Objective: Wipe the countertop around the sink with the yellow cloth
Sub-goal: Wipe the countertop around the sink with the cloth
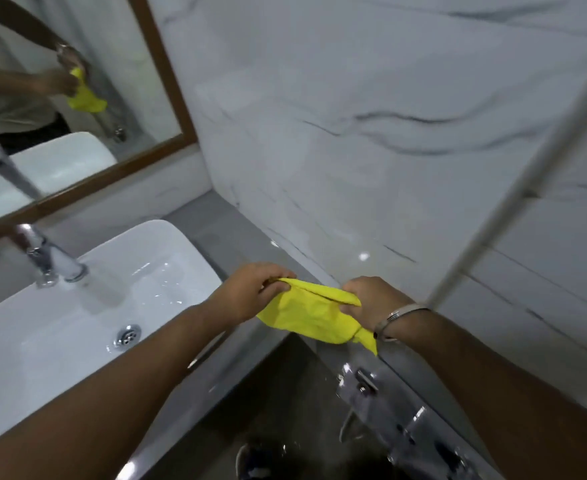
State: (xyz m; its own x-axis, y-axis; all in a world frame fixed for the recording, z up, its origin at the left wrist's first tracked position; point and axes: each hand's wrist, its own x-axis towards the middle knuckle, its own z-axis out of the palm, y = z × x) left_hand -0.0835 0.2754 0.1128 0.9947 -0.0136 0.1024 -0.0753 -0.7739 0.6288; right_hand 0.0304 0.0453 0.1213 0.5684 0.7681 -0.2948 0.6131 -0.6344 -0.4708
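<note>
The yellow cloth (311,315) hangs stretched between my two hands, above the right end of the grey countertop (216,230). My left hand (254,292) pinches its left upper edge. My right hand (371,296), with a metal bangle on the wrist, grips the right edge. The cloth sags in the middle and a corner dangles near my right wrist. The white rectangular sink (94,306) lies to the left, with a round drain (128,336).
A chrome tap (47,259) stands behind the sink. A wood-framed mirror (77,98) hangs on the back wall. A marble-tiled wall (389,133) closes the right side. Chrome fittings (389,407) sit low on the right, over a dark floor.
</note>
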